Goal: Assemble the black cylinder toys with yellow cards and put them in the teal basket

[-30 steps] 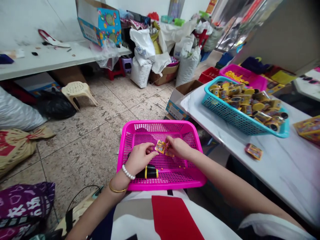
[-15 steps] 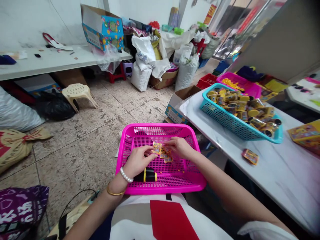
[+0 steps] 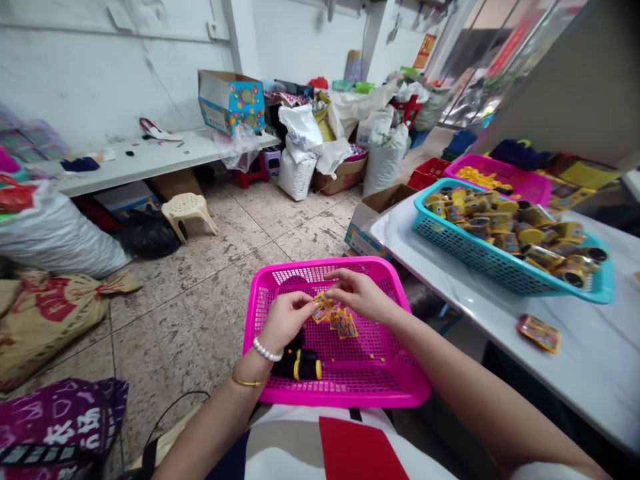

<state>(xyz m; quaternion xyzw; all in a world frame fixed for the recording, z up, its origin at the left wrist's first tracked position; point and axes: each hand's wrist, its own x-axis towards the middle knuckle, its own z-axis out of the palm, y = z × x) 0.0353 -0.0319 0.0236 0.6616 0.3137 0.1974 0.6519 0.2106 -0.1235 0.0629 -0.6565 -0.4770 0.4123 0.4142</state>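
Note:
My left hand (image 3: 289,321), wearing a pearl bracelet and a gold bangle, pinches a small yellow printed label (image 3: 321,309) between thumb and finger. My right hand (image 3: 361,295) meets the same label at its upper edge; thumb and a finger appear closed on it while other fingers stretch out. More yellow printed labels (image 3: 344,323) hang or lie just right of it, joined or overlapping; I cannot tell which. Below is a pink mesh basket (image 3: 415,393). Black cylinders with yellow rims (image 3: 307,369) lie in its near left part, partly hidden by my left wrist. Several tiny orange bits are in the basket.
At right, a marble-patterned table (image 3: 480,333) carries a blue basket (image 3: 500,267) of yellow-and-black cylinders and a small printed packet (image 3: 539,333). A cardboard box (image 3: 367,227) stands beyond my basket. A stool (image 3: 190,210), sacks (image 3: 65,307) and a long table (image 3: 170,157) are at left.
The view has shifted, so the surroundings sit lower in it. The labels have moved slightly; several now spread below my right hand. My right hand's fingers have opened out somewhat.

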